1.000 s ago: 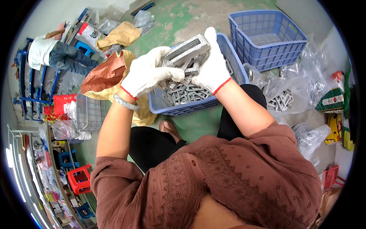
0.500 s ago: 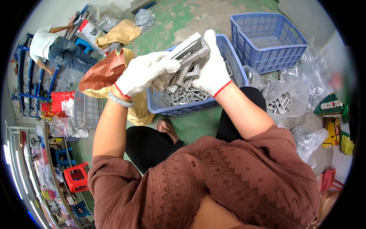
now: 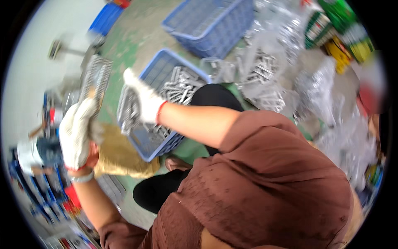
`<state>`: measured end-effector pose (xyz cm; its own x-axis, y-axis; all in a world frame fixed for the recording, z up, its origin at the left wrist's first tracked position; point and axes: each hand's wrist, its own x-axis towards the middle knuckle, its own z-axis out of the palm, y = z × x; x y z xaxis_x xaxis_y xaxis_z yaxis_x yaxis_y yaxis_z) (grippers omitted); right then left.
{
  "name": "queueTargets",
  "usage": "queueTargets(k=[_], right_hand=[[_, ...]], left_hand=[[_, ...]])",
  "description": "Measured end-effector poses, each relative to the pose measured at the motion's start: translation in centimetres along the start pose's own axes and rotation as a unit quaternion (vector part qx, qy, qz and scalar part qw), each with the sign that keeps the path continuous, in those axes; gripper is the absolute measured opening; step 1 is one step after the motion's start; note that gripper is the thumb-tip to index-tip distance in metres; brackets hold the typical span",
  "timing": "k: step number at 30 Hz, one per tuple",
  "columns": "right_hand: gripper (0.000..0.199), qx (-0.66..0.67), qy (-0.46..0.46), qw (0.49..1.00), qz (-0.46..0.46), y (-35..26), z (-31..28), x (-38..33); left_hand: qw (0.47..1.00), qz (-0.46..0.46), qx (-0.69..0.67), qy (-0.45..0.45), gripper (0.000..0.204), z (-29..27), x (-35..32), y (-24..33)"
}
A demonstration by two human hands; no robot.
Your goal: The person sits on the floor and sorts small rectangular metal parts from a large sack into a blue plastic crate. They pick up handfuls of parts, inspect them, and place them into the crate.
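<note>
My left hand [image 3: 78, 133], in a white knit glove, is raised at the left above a tan woven sack [image 3: 120, 153]. Its fingers are closed on a long grey metal piece with a patterned face [image 3: 96, 79], blurred by motion. My right hand [image 3: 145, 97], gloved too, is over the left side of a blue plastic basket [image 3: 154, 63]. It grips a bundle of grey metal pieces [image 3: 130, 114], partly hidden by the glove, with the thumb pointing up. Many loose grey metal strips [image 3: 180, 87] lie inside that basket.
A second blue basket [image 3: 207, 43] stands beyond the first. Clear plastic bags [image 3: 263, 68] with metal strips lie to the right, near green and yellow bags [image 3: 338, 52]. A co-worker [image 3: 33, 153] is at the far left, by blue racks.
My view has swung, so the baskets sit further left and tilted. My hands, together over the basket before, are now apart; the left has moved out left with a metal piece.
</note>
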<state>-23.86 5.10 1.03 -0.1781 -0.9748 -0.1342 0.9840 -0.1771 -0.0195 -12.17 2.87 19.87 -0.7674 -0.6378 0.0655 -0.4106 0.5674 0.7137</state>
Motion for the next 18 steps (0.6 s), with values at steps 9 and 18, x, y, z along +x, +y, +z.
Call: queueTargets(k=[9, 18], right_hand=[[0.053, 0.065, -0.095, 0.992, 0.059, 3.1, 2.0, -1.0], [0.054, 0.084, -0.109, 0.991, 0.005, -2.3, 0.7, -1.1]], left_hand=[[0.947, 0.05, 0.059, -0.312, 0.031, 13.9, 1.8, 11.0], [0.855, 0.399, 0.297, -0.147, 0.024, 25.4, 3.1, 8.9]])
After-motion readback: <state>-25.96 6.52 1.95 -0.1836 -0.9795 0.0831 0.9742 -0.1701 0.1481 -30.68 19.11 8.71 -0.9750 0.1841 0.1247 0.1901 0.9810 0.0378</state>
